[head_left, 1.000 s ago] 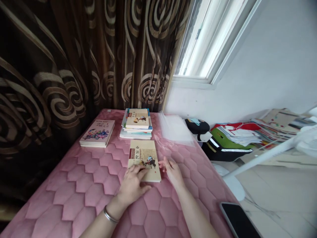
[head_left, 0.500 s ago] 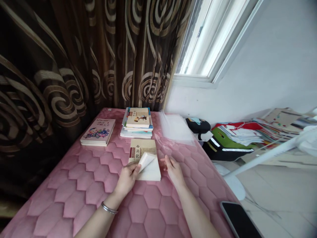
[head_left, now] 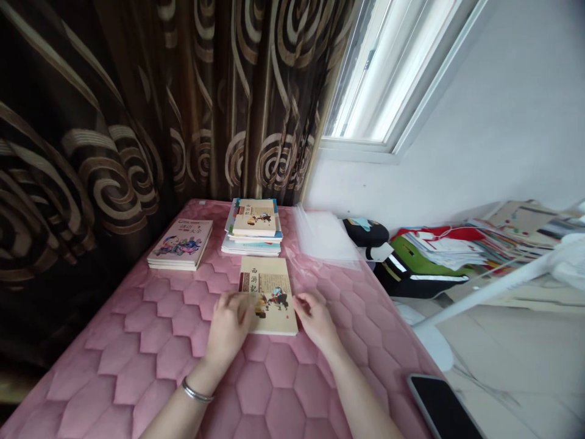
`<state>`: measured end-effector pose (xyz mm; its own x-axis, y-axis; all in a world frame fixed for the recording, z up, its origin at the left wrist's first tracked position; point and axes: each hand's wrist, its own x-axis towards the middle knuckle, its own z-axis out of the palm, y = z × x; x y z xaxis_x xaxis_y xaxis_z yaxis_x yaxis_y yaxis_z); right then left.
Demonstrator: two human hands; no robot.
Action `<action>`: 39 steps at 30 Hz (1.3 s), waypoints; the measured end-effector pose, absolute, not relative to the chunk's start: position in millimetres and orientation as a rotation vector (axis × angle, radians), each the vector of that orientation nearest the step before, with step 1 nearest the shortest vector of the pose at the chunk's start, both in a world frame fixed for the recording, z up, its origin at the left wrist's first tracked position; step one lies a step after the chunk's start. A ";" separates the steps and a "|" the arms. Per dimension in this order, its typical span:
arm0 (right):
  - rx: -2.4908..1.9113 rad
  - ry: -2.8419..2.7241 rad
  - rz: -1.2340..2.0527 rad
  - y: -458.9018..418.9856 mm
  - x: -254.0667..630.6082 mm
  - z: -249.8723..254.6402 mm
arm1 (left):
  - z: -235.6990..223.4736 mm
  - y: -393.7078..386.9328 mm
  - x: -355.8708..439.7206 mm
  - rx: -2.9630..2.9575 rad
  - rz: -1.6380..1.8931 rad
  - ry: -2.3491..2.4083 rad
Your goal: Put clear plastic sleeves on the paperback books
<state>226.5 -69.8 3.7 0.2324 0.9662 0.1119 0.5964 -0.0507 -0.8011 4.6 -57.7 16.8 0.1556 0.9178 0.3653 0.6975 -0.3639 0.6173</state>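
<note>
A cream-coloured paperback book point(head_left: 276, 286) with dark vertical Chinese characters and a small painted horse figure lies closed on the pink quilted mattress point(head_left: 269, 396). My left hand point(head_left: 231, 320) is closed at the book's left edge, its slightly blurred fingertips over the cover. At the opposite edge, my right hand point(head_left: 315, 316) has curled fingers touching the side of the book. A silver bangle point(head_left: 196, 391) circles my left wrist.
Behind the book stands a pile of books point(head_left: 252, 235), with two or so thicker books point(head_left: 180, 244) to its left. Clear plastic sheets point(head_left: 326, 238) lie at the back right. A phone point(head_left: 445, 405) rests near the right edge, beside a white fan stand point(head_left: 484, 292).
The lifted cover and pages have come down, so the book is now closed. My right hand has moved in to the book's right edge, while my left hand has turned over its left side.
</note>
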 end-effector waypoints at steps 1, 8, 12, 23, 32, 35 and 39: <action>-1.794 -1.510 0.555 -72.6 222.3 6.7 | 14.6 -53.2 1.9 2.055 1.011 1.611; -1.876 -1.528 0.539 -79.2 206.5 19.3 | 7.5 -26.9 -15.7 1.409 0.987 1.469; -1.845 -1.431 0.637 -77.9 206.5 18.3 | 12.6 -26.3 -15.9 1.275 0.869 1.252; -1.528 -1.146 0.782 -76.0 202.1 6.4 | 30.9 -50.5 2.5 0.709 1.103 0.818; -0.930 -0.860 1.262 -87.9 190.0 27.6 | 31.4 -45.2 1.7 0.455 1.064 0.826; -0.945 -0.995 1.166 -91.7 186.3 28.8 | 35.4 -46.5 2.6 0.401 1.064 0.815; -1.080 -1.084 0.950 -96.1 179.3 30.4 | 40.2 -49.0 3.8 0.334 1.031 0.742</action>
<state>179.3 -96.1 30.4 0.2130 0.9569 0.1973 -0.0705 0.2164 -0.9738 3.8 -49.0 40.2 0.3025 0.8663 -0.3974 -0.6521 0.4923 0.5766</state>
